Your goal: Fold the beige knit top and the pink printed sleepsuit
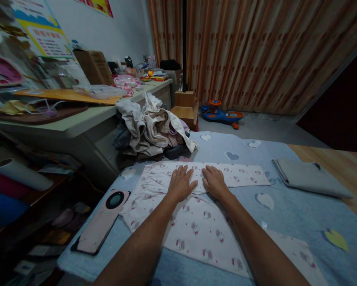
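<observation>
White pants (195, 228) with a small pink cartoon print lie spread on the blue bedspread, the gathered waistband toward the left. One leg stretches to the right along the far side; the other spreads nearer me. My left hand (181, 183) rests flat on the upper part of the far leg, fingers spread. Beside it, my right hand (214, 181) presses on the same leg with its fingers apart. Neither hand grips the cloth. Another white printed piece (294, 250) lies to the right of my right forearm, partly hidden.
A phone in a pink case (102, 222) lies at the bed's left edge. A heap of clothes (154, 129) sits beyond the pants. At right is a folded grey cloth (309, 177). A cluttered desk (77, 125) stands left; a blue ride-on toy (222, 114) is on the floor.
</observation>
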`<act>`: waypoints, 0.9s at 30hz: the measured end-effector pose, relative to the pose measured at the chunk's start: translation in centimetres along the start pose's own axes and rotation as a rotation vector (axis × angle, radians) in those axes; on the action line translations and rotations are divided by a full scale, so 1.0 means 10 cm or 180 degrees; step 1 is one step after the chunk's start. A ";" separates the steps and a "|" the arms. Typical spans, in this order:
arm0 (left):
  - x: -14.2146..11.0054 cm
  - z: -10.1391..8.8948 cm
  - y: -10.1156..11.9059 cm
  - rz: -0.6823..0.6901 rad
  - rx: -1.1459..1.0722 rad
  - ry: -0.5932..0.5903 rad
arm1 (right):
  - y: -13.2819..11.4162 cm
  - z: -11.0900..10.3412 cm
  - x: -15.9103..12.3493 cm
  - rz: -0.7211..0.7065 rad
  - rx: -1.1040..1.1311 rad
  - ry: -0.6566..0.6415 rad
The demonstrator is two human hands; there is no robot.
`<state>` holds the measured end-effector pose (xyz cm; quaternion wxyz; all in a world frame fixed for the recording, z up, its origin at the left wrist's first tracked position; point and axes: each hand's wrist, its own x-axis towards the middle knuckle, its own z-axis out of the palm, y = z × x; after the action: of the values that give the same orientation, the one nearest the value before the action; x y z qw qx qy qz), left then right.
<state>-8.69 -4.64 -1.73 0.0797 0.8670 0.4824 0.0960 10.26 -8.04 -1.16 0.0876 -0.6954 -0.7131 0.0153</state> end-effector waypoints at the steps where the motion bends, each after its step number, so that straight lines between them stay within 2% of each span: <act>1: 0.00 -0.01 0.00 -0.0006 0.0004 -0.0028 | -0.02 0.02 -0.01 -0.0020 0.0028 0.0043; 7: 0.10 -0.16 -0.16 0.0095 0.0109 -0.0361 | 0.00 0.04 -0.06 -0.0094 0.0073 0.0149; 13: 0.11 -0.19 -0.43 -0.0169 0.0383 0.0062 | -0.01 0.03 -0.05 -0.0073 0.0093 0.0142; 17: 0.11 -0.18 -0.48 -0.0514 0.0415 0.0060 | 0.00 0.04 -0.05 -0.0071 0.0122 0.0151; 20: 0.09 -0.28 -0.40 -0.0909 0.0504 -0.0033 | 0.02 0.05 -0.04 -0.0076 0.0168 0.0173; 22: 0.02 -0.38 -0.28 -0.0878 0.0595 0.0083 | 0.03 0.05 -0.04 -0.0087 0.0213 0.0190; 24: -0.09 -0.45 -0.12 -0.0426 0.0465 0.0313 | 0.04 0.06 -0.04 -0.0095 0.0252 0.0219; 27: -0.28 -0.45 0.12 0.0192 -0.0149 0.0030 | 0.05 0.06 -0.04 -0.0119 0.0299 0.0270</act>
<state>-10.28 -7.45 2.68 0.0948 0.8786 0.4541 0.1136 10.71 -8.40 -1.88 0.1506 -0.6771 -0.7201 0.0175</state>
